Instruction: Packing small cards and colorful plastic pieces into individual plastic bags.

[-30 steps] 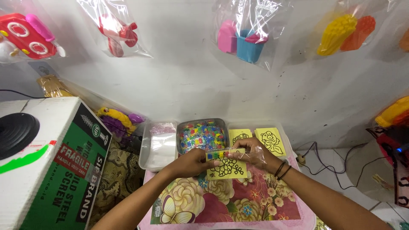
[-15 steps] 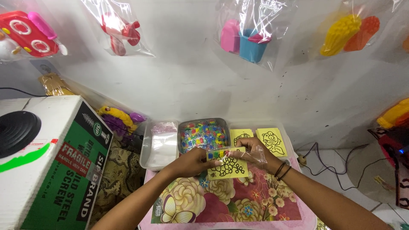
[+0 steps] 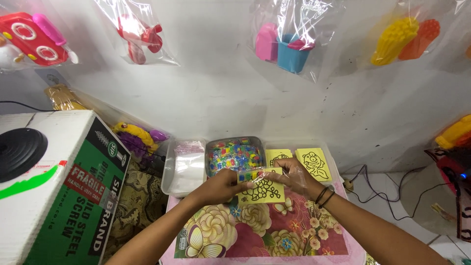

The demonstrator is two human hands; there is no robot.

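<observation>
- Head view: left hand [image 3: 223, 186] and right hand [image 3: 289, 175] meet over a floral cloth [image 3: 255, 235], both pinching one yellow card [image 3: 262, 189] with a black line drawing, held just above the cloth.
- Card's top edge carries a strip of small coloured pieces; a clear wrap seems to cover the right fingers.
- Behind: tray of coloured bits [image 3: 235, 154], tub of clear bags [image 3: 185, 167], two more yellow cards [image 3: 299, 159].
- Left: cardboard box [image 3: 64, 191].

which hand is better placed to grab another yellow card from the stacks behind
Right, probably. The right hand sits just in front of the yellow card stacks, while the left hand is further off, nearer the bead tray. Both hold the yellow card, so one must let go first.
</observation>
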